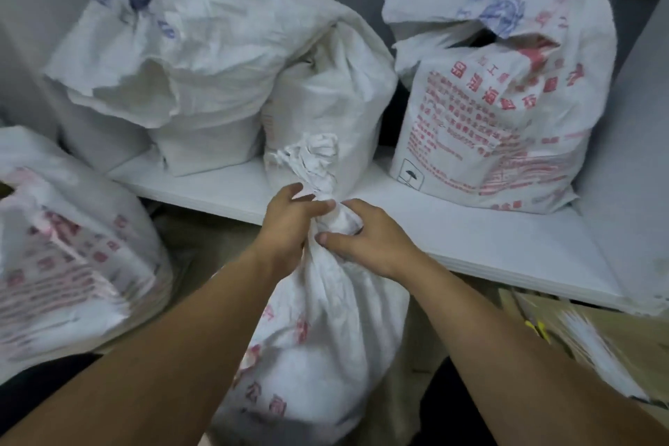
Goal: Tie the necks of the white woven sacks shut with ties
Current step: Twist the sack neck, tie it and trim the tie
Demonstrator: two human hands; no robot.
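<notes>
Left hand (289, 219) and right hand (365, 239) are both gripping the bunched neck (320, 170) of the sack (322, 329). Sack is standing between the forearms, neck sticking up above the fingers.

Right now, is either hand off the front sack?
No, the left hand and right hand both grip the gathered neck of the front sack.

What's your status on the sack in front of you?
Gathered neck of front sack gripped by left hand and right hand. No tie visible. Nothing blocking.
</notes>
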